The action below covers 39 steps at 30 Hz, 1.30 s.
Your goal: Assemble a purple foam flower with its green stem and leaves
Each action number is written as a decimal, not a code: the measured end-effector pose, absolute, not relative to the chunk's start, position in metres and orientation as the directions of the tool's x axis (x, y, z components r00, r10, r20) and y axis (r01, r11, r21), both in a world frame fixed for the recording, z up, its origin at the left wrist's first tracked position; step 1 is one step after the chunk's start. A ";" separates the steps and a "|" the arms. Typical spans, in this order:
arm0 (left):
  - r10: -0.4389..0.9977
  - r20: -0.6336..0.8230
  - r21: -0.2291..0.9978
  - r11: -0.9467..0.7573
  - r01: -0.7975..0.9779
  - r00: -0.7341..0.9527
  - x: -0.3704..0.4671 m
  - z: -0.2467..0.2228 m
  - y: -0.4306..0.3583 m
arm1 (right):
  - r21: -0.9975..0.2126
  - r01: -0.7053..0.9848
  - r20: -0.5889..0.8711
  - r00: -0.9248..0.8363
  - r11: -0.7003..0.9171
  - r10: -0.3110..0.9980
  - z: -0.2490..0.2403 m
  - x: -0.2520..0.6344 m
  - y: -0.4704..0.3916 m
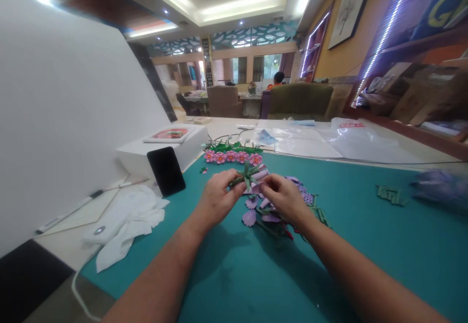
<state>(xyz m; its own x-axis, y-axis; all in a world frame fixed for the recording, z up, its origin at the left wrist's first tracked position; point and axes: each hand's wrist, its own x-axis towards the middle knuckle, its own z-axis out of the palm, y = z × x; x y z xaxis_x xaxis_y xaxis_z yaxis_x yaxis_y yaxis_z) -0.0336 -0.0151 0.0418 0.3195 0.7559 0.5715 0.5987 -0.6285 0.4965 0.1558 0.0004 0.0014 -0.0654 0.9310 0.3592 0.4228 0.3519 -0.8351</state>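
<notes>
Across the bright room's wide, smooth teal mat [226, 289], a heap of loose, plastic-looking lilac petals and green stems [249, 218] lies beneath my hands, while five round pink flowers [231, 156] behind look finished. My left hand [219, 194] pinches a spiky green leafed piece [248, 177], my right [285, 196] a curled, pale lilac petal [262, 171] against it, seemingly half-built, with many parts unused.

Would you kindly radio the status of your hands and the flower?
Left hand holding lilac-and-green flower. Right hand pinching its lilac side. Loose purple petals on mat below.
</notes>
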 end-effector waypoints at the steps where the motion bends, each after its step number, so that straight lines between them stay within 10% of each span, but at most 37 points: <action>1: 0.753 0.575 0.494 -0.630 0.599 0.318 -0.033 0.041 -0.015 | -0.912 0.287 0.290 -0.059 0.295 0.955 0.005 0.160 -0.003; 12: 0.713 0.636 0.554 -0.688 0.470 0.294 -0.032 0.041 -0.020 | -0.977 -0.213 0.044 -0.059 0.031 0.997 0.034 0.167 -0.035; 39: 0.691 0.645 0.541 -0.714 0.445 0.326 -0.028 0.041 -0.023 | -0.982 -0.188 0.011 0.032 0.017 0.999 0.048 0.155 -0.046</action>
<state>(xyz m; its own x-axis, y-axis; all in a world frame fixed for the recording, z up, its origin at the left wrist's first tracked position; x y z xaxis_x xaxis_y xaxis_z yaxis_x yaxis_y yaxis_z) -0.0278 -0.0232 0.0406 0.3260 0.6914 0.6447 0.4452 -0.7139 0.5405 0.1548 -0.0459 0.0479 0.0325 0.9994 0.0113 -0.1875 0.0172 -0.9821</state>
